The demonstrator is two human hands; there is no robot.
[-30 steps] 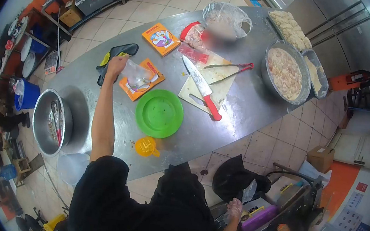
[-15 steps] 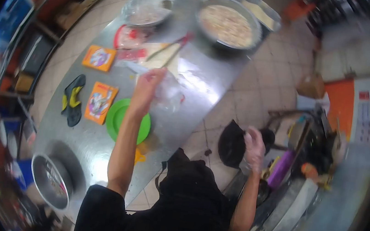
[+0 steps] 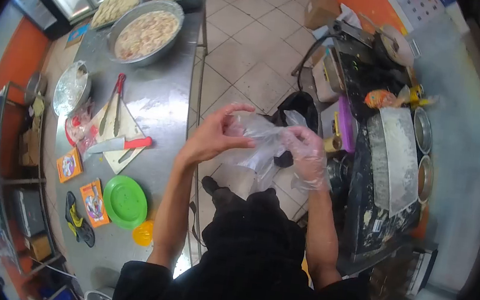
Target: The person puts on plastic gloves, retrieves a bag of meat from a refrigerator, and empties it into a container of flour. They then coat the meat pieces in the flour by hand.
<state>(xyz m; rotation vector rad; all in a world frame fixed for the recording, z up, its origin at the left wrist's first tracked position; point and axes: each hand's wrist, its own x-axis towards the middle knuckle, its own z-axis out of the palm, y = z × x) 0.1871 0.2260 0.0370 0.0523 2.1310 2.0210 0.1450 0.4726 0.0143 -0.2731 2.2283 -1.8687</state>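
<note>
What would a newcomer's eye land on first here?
Probably the bright green plate on the metal table, left of the person, with the red-handled knife lying across the white cutting board just beyond it. Next, front and centre, the clear plastic between the bare left hand and the right hand in its see-through glove. Then the big bowl of pale food at the table's far end.
</note>
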